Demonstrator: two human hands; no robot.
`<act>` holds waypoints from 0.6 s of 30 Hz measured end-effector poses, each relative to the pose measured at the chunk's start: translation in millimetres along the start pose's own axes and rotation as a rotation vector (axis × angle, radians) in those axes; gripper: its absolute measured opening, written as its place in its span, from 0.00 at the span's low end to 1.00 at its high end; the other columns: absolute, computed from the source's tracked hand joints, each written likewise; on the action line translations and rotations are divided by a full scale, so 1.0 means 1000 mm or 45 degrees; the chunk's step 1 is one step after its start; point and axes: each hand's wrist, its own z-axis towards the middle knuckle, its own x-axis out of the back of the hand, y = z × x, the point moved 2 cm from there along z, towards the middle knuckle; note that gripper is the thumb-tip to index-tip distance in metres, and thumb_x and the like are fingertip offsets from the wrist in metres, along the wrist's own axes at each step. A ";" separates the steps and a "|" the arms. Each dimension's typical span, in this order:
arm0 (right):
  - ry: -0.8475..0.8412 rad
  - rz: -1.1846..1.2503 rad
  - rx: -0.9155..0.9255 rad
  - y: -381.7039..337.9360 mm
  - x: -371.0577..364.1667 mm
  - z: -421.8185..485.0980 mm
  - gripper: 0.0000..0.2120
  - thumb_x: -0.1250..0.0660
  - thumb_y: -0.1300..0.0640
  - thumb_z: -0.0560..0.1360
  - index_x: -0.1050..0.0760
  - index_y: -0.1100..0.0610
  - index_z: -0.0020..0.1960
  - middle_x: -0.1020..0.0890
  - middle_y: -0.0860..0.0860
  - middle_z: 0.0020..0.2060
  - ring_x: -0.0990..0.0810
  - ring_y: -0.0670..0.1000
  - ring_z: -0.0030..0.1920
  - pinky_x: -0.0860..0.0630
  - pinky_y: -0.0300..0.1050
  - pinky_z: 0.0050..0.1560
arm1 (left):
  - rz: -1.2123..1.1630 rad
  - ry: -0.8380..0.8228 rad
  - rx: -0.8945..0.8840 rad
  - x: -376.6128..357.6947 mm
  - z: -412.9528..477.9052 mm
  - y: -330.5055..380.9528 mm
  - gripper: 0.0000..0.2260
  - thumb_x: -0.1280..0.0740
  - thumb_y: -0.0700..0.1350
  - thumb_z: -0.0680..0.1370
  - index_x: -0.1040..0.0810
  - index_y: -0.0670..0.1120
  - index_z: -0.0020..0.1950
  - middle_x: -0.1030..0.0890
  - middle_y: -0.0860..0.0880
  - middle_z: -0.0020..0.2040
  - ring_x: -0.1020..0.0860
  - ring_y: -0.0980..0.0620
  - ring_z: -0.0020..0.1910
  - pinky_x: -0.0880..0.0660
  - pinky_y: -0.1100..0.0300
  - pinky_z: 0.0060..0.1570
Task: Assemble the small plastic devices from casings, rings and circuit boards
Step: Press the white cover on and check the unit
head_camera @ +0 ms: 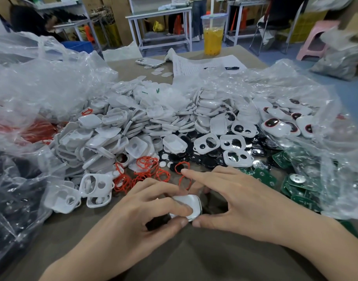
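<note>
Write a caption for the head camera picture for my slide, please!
Left hand and right hand hold one white casing at a table heaped with casings, red rings and green circuit boards.

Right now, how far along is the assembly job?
Done: some finished units lie in the clear bag at right. In hand: left hand and right hand hold one white casing. Still to do: a large pile of casings, red rings and green circuit boards remain loose.

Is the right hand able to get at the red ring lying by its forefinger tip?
Likely yes: the right hand has its forefinger tip at the red ring, nothing between, though its thumb is on the white casing.
</note>
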 end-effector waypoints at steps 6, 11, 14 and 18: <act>-0.012 -0.001 -0.007 -0.001 0.001 0.000 0.40 0.37 0.30 0.72 0.47 0.38 0.80 0.26 0.32 0.63 0.33 0.34 0.61 0.41 0.30 0.66 | -0.102 0.179 0.034 0.005 -0.002 -0.003 0.06 0.31 0.53 0.79 0.18 0.58 0.56 0.21 0.61 0.61 0.22 0.53 0.61 0.28 0.65 0.58; -0.007 0.016 -0.009 0.000 0.000 -0.001 0.41 0.37 0.29 0.72 0.49 0.38 0.80 0.27 0.32 0.63 0.34 0.33 0.60 0.43 0.27 0.64 | -0.134 0.226 0.060 0.007 -0.002 -0.004 0.08 0.30 0.52 0.78 0.19 0.57 0.56 0.20 0.60 0.60 0.21 0.53 0.61 0.28 0.65 0.58; -0.010 0.020 0.000 0.001 0.000 -0.001 0.41 0.36 0.30 0.72 0.49 0.37 0.80 0.25 0.31 0.61 0.33 0.34 0.61 0.41 0.30 0.66 | -0.094 0.148 0.038 0.002 -0.001 -0.002 0.08 0.31 0.53 0.78 0.20 0.58 0.58 0.21 0.62 0.61 0.22 0.52 0.60 0.28 0.66 0.56; 0.000 0.025 0.008 0.002 -0.001 -0.002 0.41 0.37 0.30 0.72 0.49 0.37 0.80 0.25 0.32 0.61 0.34 0.33 0.61 0.43 0.27 0.65 | -0.078 0.132 0.027 0.001 -0.002 -0.001 0.09 0.31 0.53 0.79 0.21 0.58 0.59 0.22 0.62 0.61 0.22 0.52 0.61 0.28 0.65 0.59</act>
